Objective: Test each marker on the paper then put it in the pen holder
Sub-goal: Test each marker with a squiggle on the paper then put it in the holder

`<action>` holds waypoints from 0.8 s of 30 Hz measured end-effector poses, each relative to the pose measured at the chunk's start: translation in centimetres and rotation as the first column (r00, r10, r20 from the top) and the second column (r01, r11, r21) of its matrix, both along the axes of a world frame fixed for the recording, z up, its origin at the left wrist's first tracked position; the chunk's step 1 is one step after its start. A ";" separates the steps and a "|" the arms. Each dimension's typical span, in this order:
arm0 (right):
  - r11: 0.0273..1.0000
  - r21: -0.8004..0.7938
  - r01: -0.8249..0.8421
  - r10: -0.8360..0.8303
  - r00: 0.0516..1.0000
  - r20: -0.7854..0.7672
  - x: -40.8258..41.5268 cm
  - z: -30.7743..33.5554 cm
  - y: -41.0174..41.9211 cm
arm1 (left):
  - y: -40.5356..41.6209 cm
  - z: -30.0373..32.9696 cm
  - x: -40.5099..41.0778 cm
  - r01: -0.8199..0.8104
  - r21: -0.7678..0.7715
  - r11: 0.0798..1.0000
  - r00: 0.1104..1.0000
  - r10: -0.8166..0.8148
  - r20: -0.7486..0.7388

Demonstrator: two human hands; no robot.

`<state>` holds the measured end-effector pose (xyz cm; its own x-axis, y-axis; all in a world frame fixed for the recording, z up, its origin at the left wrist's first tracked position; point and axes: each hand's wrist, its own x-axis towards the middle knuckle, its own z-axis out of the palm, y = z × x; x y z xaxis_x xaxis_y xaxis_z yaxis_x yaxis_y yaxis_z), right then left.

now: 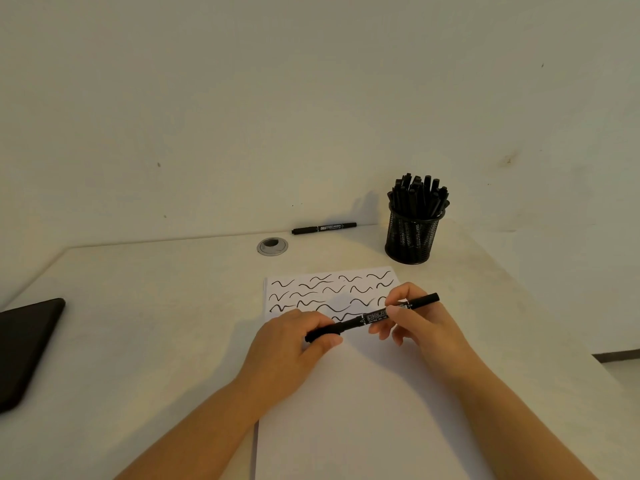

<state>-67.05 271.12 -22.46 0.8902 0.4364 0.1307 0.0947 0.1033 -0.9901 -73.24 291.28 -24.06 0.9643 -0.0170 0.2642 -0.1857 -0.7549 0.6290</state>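
Fingers [325, 336] of both hands grasp one black marker [372, 317] over the squiggled paper [363, 393]: left hand [291, 344] at its cap end, right hand [415, 317] mid-barrel. Its label is unreadable.

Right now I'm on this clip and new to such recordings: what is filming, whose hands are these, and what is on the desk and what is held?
One camera worn on a person's head looks down at their bare hands. The left hand and right hand both grip one black marker above the paper, which bears wavy test strokes. A mesh pen holder stands full of markers; a spare marker lies by the wall. A cable grommet and a dark flat object are also there.
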 end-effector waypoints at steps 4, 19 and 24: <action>1.000 -0.003 -0.021 0.021 1.000 0.006 -0.1 0.2 0.0 | -0.1 0.1 -0.1 0.023 -0.082 0.996 0.999 -0.019 0.040; 0.997 -0.034 -0.063 0.062 0.998 -0.008 -0.8 0.5 0.2 | -0.3 0.9 -0.6 0.082 -0.107 0.991 0.996 -0.084 -0.011; 0.995 -0.042 -0.093 0.094 0.995 0.023 -0.8 0.6 0.0 | -0.2 1.1 -0.6 0.100 -0.130 0.986 0.993 -0.108 -0.056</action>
<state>-67.84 271.14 -21.81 0.8422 0.5227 0.1325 0.1109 0.0726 -0.9912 -73.84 291.03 -22.96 0.9737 -0.0888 0.2099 -0.2165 -0.6472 0.7309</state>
